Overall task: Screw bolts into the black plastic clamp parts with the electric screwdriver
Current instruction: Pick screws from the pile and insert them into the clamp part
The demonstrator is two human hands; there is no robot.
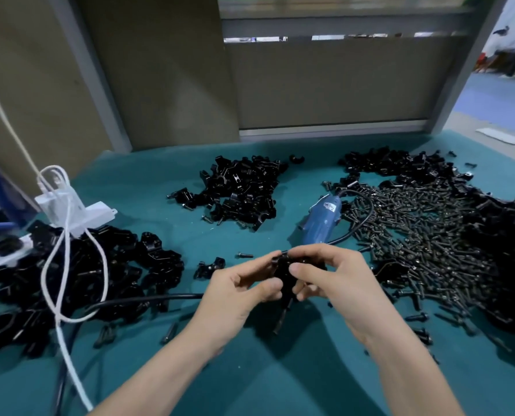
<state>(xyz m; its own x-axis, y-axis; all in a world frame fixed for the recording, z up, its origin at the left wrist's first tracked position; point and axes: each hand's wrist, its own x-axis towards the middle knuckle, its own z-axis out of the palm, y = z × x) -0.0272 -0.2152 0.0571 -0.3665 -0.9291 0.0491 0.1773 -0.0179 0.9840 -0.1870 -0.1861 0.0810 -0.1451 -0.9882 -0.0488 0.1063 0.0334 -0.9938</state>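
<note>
Both hands meet over the middle of the green table. My left hand and my right hand both pinch one black plastic clamp part, held just above the table; a bolt sticks out below it. The blue electric screwdriver lies on the table right behind my hands, untouched, with its black cord curling to the right. A wide heap of dark bolts lies to the right of the hands.
Piles of black clamp parts lie at back centre, at left and at far right. A white power strip with white cables sits at left. Loose bolts and a black cord lie near my left arm. A partition wall stands behind the table.
</note>
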